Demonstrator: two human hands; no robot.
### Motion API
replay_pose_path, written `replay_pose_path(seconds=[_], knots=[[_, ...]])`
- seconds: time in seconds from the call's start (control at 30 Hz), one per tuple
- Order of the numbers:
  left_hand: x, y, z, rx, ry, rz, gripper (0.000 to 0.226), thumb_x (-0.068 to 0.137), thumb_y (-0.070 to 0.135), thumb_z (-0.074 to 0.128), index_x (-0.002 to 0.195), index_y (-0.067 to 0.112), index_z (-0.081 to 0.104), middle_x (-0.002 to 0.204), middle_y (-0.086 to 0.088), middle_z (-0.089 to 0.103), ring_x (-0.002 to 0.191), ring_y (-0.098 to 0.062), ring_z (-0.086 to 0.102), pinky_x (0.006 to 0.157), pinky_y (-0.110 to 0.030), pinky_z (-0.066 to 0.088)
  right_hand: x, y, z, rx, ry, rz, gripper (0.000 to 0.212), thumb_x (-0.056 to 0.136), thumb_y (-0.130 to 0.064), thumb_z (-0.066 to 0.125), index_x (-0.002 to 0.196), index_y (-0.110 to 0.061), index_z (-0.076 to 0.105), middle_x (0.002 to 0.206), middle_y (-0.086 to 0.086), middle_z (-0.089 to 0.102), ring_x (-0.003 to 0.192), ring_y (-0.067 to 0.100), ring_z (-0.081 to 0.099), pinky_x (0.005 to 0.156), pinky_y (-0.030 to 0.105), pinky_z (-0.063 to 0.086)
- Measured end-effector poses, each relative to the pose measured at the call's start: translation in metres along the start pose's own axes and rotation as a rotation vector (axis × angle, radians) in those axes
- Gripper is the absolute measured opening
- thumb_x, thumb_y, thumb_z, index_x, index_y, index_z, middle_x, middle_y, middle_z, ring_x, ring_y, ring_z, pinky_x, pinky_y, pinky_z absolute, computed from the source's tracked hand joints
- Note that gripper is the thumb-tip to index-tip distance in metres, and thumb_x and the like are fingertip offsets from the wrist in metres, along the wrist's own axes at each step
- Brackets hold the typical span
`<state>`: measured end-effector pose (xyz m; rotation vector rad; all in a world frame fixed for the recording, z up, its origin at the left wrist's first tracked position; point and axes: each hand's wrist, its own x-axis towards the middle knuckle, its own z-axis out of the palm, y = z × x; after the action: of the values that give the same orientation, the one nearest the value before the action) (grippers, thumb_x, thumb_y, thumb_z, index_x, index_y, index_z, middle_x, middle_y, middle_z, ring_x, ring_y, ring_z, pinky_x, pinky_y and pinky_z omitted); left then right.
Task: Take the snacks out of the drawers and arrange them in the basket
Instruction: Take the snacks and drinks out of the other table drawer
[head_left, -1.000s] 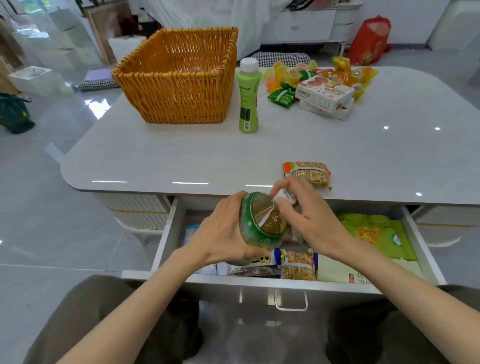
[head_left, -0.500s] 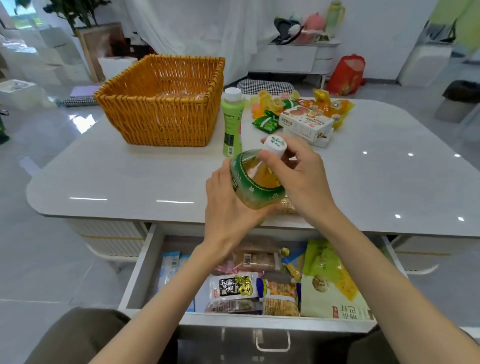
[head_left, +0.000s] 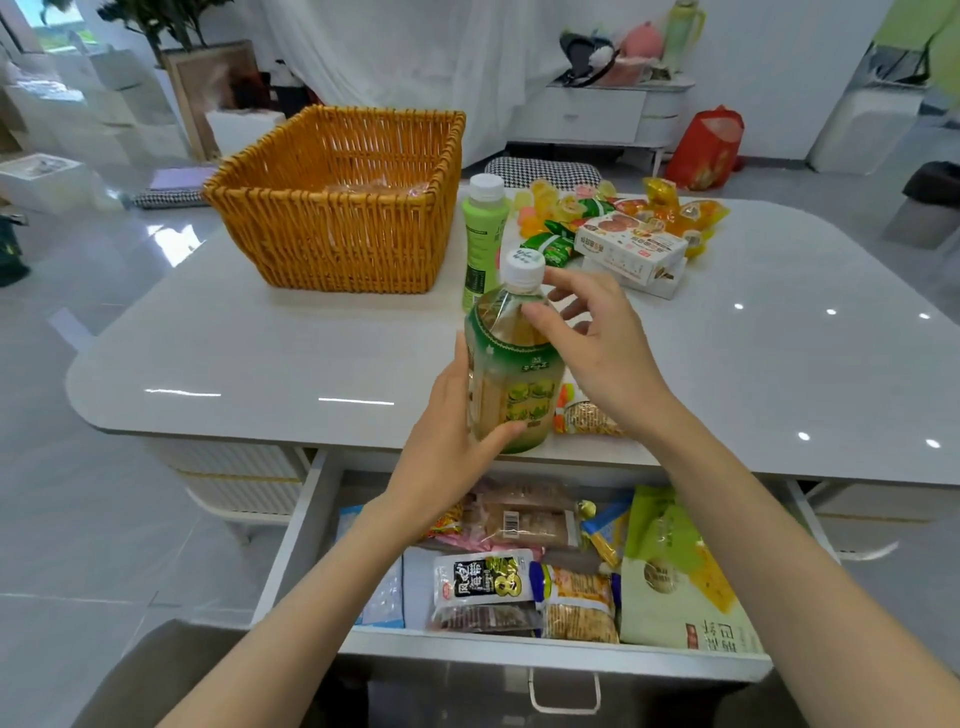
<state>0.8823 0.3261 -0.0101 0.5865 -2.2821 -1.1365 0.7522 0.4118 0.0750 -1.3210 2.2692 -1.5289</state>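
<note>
A green-labelled tea bottle (head_left: 511, 374) with a white cap stands upright at the front edge of the white table (head_left: 260, 353). My left hand (head_left: 452, 457) grips its lower body from the left. My right hand (head_left: 597, 353) is beside its shoulder, thumb touching the plastic and fingers spread loosely behind the neck. The orange wicker basket (head_left: 337, 239) sits at the back left of the table with a clear-wrapped item inside. Below my arms the open drawer (head_left: 291, 545) holds several snack packets, among them a black-label packet (head_left: 483, 582) and a large green bag (head_left: 675, 571).
A slim light-green bottle (head_left: 483, 234) stands right of the basket. Behind it lies a pile of snacks with a white box (head_left: 628, 249). An orange noodle packet (head_left: 587, 418) lies just right of the tea bottle. The drawer handle (head_left: 563, 693) faces me.
Both hands lifted the tea bottle out of the drawer and turned it upright over the table's front edge. My right hand slid off the cap and opened.
</note>
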Motion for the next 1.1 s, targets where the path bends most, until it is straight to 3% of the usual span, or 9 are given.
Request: replay_pose_path(seconds=[0.07,0.17,0.27,0.37,0.5,0.6,0.77,0.97,1.1], knots=[[-0.008,-0.004,-0.007,0.034,-0.013,-0.005,0.085,0.087,0.038,0.064,0.146,0.049,0.003,0.148,0.009,0.036,0.121,-0.003,0.047,0.097,-0.030,0.050,-0.008,0.002,0.002,-0.034,0.029,-0.006,0.044,0.092,-0.030,0.062,0.134,-0.024,0.053,0.116,-0.001,0.047,0.103,0.008,0.051,0.080,0.007,0.042],[-0.013,-0.012,-0.020,0.180,-0.028,0.003,0.072,0.093,0.031,0.058,0.146,0.045,0.012,0.145,0.007,0.043,0.109,-0.003,0.052,0.090,-0.019,0.048,-0.026,0.007,0.016,-0.155,0.064,-0.015,0.068,0.083,-0.040,0.070,0.143,-0.025,0.041,0.127,-0.002,0.041,0.120,0.013,0.038,0.096,0.024,0.041],[-0.014,-0.023,-0.031,0.362,-0.089,0.049,0.072,0.096,0.025,0.054,0.144,0.048,0.006,0.151,0.008,0.037,0.129,-0.012,0.043,0.104,-0.028,0.039,-0.034,0.010,0.029,-0.345,0.114,-0.094,0.090,0.074,-0.051,0.075,0.148,-0.026,0.029,0.133,-0.001,0.037,0.122,0.014,0.036,0.094,0.025,0.041],[-0.008,-0.029,-0.035,0.430,-0.142,0.081,0.073,0.097,0.024,0.051,0.145,0.049,0.002,0.156,0.007,0.027,0.139,-0.019,0.031,0.112,-0.038,0.033,-0.025,0.011,0.024,-0.370,0.091,-0.092,0.090,0.076,-0.048,0.074,0.149,-0.025,0.027,0.139,-0.003,0.037,0.127,0.017,0.038,0.097,0.031,0.044],[0.005,-0.026,-0.035,0.523,-0.176,0.111,0.068,0.100,0.027,0.045,0.142,0.042,-0.007,0.159,0.005,0.019,0.145,-0.023,0.021,0.118,-0.034,0.017,-0.012,0.012,0.018,-0.399,0.030,-0.046,0.090,0.079,-0.039,0.072,0.151,-0.023,0.020,0.150,-0.004,0.029,0.135,0.018,0.033,0.103,0.035,0.040],[0.014,-0.024,-0.035,0.552,-0.187,0.077,0.069,0.100,0.031,0.045,0.142,0.046,-0.008,0.160,0.007,0.015,0.146,-0.024,0.017,0.119,-0.039,0.020,-0.001,0.016,0.020,-0.398,0.034,-0.010,0.089,0.081,-0.034,0.068,0.152,-0.021,0.016,0.154,-0.002,0.023,0.138,0.019,0.028,0.107,0.033,0.035],[0.029,-0.023,-0.039,0.548,-0.148,0.072,0.064,0.100,0.033,0.045,0.148,0.043,0.004,0.160,0.006,0.015,0.146,-0.023,0.019,0.117,-0.034,0.018,0.033,0.029,0.020,-0.361,0.052,0.041,0.088,0.081,-0.025,0.067,0.153,-0.019,0.017,0.157,0.000,0.024,0.141,0.020,0.028,0.112,0.037,0.034],[0.039,-0.026,-0.043,0.516,-0.097,0.051,0.064,0.099,0.035,0.045,0.149,0.045,0.006,0.159,0.010,0.014,0.146,-0.020,0.016,0.117,-0.033,0.019,0.087,0.054,0.016,-0.310,0.067,0.107,0.093,0.080,-0.015,0.070,0.154,-0.019,0.013,0.156,0.002,0.027,0.141,0.020,0.029,0.112,0.035,0.034],[0.044,-0.028,-0.040,0.482,-0.079,0.046,0.065,0.099,0.035,0.046,0.149,0.045,0.006,0.159,0.010,0.016,0.146,-0.019,0.018,0.116,-0.033,0.021,0.116,0.061,0.024,-0.308,0.093,0.142,0.091,0.085,-0.011,0.067,0.154,-0.017,0.008,0.160,0.000,0.016,0.146,0.019,0.018,0.115,0.032,0.024]])
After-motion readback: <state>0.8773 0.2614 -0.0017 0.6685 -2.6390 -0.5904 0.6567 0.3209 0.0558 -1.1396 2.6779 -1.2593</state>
